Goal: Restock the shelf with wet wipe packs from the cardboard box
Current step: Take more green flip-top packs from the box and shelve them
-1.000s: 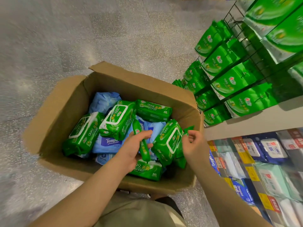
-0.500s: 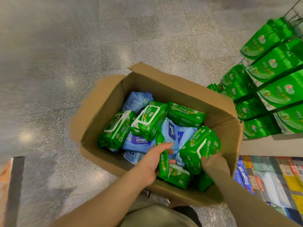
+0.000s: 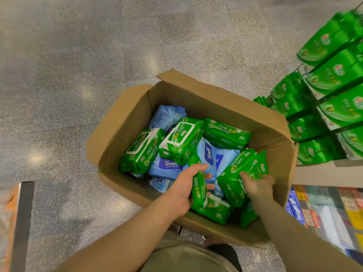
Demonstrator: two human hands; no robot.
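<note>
Inside the cardboard box [image 3: 125,122], the left hand [image 3: 184,188] grips an upright green pack [image 3: 198,190] while the right hand [image 3: 255,185] pinches two green packs [image 3: 240,173], its fingers [image 3: 244,176] mostly hidden.

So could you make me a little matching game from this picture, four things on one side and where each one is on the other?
Things:
1. left hand
2. right hand
3. blue Tempo pack
4. green hanging packs

Places:
A. on the rack to the right of the cardboard box
B. lying in the box, partly under green packs
C. gripping a slim green pack stood on edge at the near side of the box
D. gripping a green pack at the right side of the box

Pairs: 1-C, 2-D, 3-B, 4-A
</note>
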